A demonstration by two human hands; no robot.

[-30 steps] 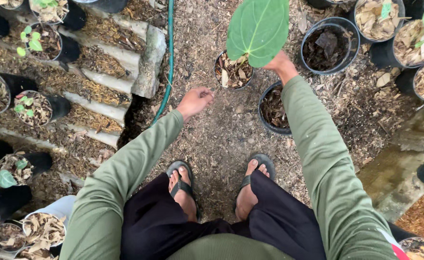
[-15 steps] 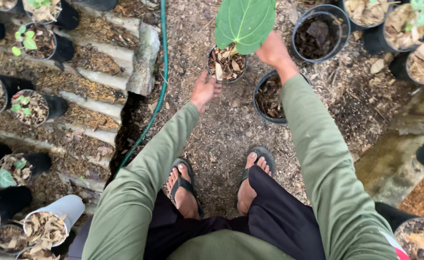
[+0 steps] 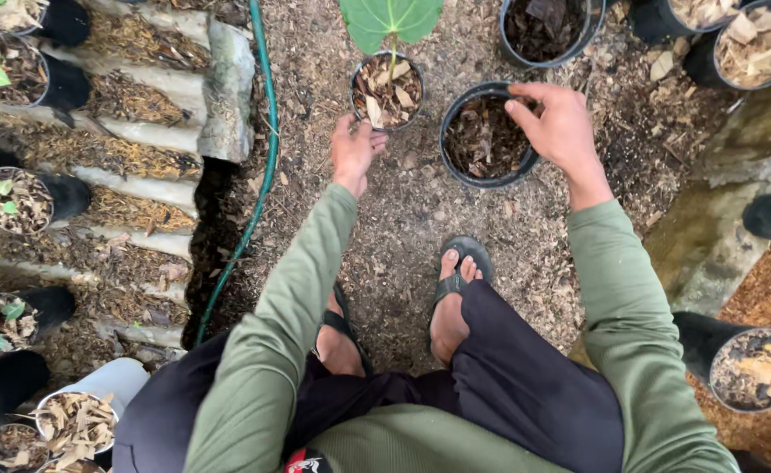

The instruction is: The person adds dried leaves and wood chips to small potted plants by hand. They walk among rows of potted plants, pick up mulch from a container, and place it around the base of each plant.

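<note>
1. The plant pot (image 3: 387, 90) now stands on the ground, released.
2. The left hand (image 3: 355, 149), fingers loosely curled and empty, has moved up to its near rim.
3. The right hand (image 3: 556, 127), half-open, now rests on the soil pot (image 3: 483, 140) beside it.

Bare mulch ground (image 3: 403, 219) lies open before our feet, and our left hand (image 3: 355, 151) and right hand (image 3: 560, 131) have free passage across it. At twelve o'clock the small pot (image 3: 388, 90) with the broad green leaf (image 3: 391, 19) and the soil-filled black pot (image 3: 486, 136) stand almost touching, so only a narrow gap shows between them. More pots (image 3: 547, 31) block one o'clock. At ten o'clock a green hose (image 3: 263, 166) runs along the corrugated sheet (image 3: 158, 149). A stone slab (image 3: 718, 219) bounds three o'clock.
</note>
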